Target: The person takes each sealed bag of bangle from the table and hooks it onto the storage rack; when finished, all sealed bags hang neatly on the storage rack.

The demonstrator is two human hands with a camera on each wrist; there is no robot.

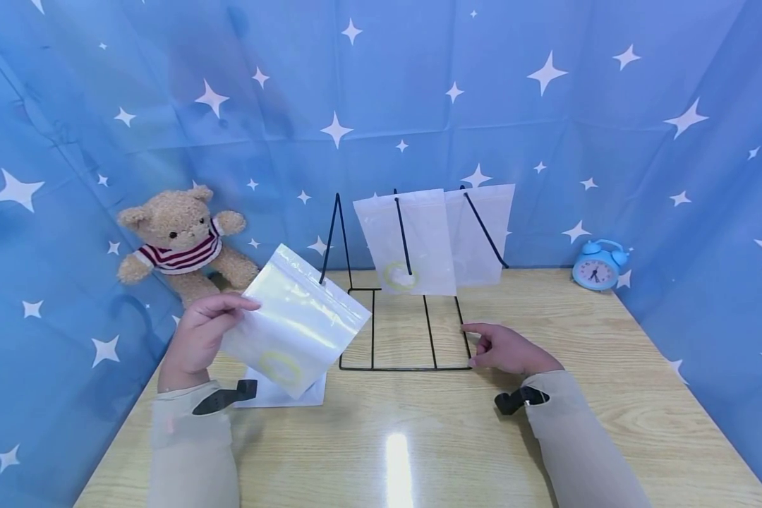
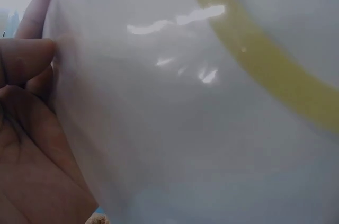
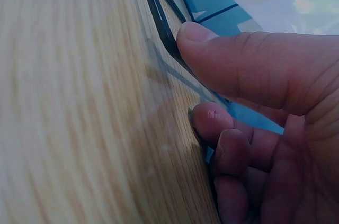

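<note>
My left hand (image 1: 206, 328) pinches the side edge of a frosted white zip bag (image 1: 292, 317) that carries a yellow ring. The bag is tilted, and its zip end meets the tip of the left arm of a black wire rack (image 1: 387, 369). Whether that tip passes through the bag, I cannot tell. In the left wrist view the bag (image 2: 159, 118) hides most of what lies beyond. At the rack's front right corner, my right hand (image 1: 508, 349) holds the base wire, with thumb (image 3: 238, 65) against the bend and the lower fingers curled.
Two similar bags (image 1: 413, 240) (image 1: 482, 240) hang from the rack's other arms. A white sheet or bag (image 1: 286, 395) lies on the wooden table (image 1: 470, 437) beneath the held one. A teddy bear (image 1: 180, 240) sits back left; a blue alarm clock (image 1: 598, 268) stands back right.
</note>
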